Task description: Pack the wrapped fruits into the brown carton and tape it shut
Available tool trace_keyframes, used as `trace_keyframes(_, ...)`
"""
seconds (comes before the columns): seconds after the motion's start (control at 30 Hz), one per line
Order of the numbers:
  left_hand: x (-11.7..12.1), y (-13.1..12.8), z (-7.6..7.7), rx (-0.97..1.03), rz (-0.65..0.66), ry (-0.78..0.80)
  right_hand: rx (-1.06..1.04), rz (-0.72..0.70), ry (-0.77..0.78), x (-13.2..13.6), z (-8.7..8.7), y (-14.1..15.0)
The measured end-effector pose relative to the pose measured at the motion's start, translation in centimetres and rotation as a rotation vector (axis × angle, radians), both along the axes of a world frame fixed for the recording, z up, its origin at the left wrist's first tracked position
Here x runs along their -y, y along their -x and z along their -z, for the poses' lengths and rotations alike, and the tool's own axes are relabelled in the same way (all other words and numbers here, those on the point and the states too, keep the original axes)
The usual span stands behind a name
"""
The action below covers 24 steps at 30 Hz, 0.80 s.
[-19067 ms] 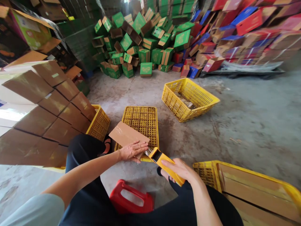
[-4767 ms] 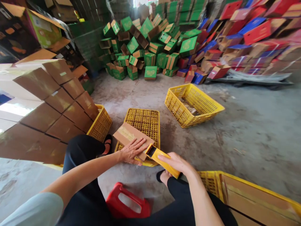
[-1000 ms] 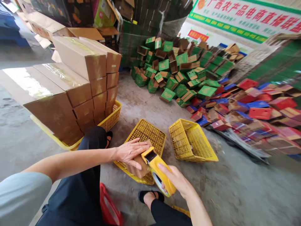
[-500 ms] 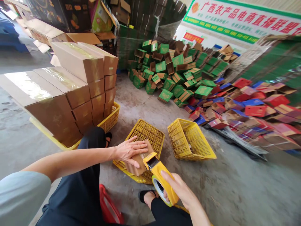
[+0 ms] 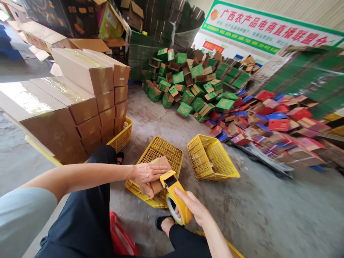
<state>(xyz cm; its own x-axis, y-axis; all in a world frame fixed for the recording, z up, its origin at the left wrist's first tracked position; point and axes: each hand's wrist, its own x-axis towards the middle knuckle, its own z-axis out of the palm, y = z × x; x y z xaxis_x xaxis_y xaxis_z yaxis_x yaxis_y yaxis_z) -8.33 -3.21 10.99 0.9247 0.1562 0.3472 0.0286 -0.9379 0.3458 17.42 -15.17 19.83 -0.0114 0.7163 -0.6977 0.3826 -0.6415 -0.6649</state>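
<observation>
A small brown cardboard box [image 5: 157, 187] rests on an upturned yellow plastic crate [image 5: 164, 147] in front of me. My left hand [image 5: 145, 173] grips it from above, with straight fingers across the top and the thumb down the near side. In my right hand [image 5: 194, 205] is a yellow tape dispenser [image 5: 184, 208], its fingers wrapped round the body. The dispenser's head touches or nearly touches the box's right end. A roll of tape shows in the dispenser; part of the box is hidden under my left hand.
To the left, taped cardboard boxes [image 5: 53, 132] are stacked in a yellow crate [image 5: 124, 134]. Another yellow crate [image 5: 206, 172] stands right of the work. Piles of green boxes [image 5: 185, 109] and red and blue boxes [image 5: 278, 124] lie beyond. Something red [image 5: 120, 236] is by my legs.
The tape dispenser has moved slightly left and up along with my right hand. My left thumb has drawn in against the box's near side. The view has shifted a little right.
</observation>
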Motion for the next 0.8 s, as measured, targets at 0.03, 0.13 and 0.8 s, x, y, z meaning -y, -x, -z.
trace_keyframes(0.03, -0.2, -0.1, 0.2, 0.011, 0.015, 0.005, 0.014, 0.002, -0.020, 0.0, 0.3, 0.0)
trace_keyframes(0.13, -0.8, -0.2, 0.6, 0.020, 0.030, 0.029, 0.009, -0.035, -0.067, 0.1, 0.9, -0.3)
trace_keyframes(0.8, 0.5, -1.4, 0.6, -0.034, 0.012, -0.048, 0.029, 0.041, -0.040, 3.3, 3.0, -2.5)
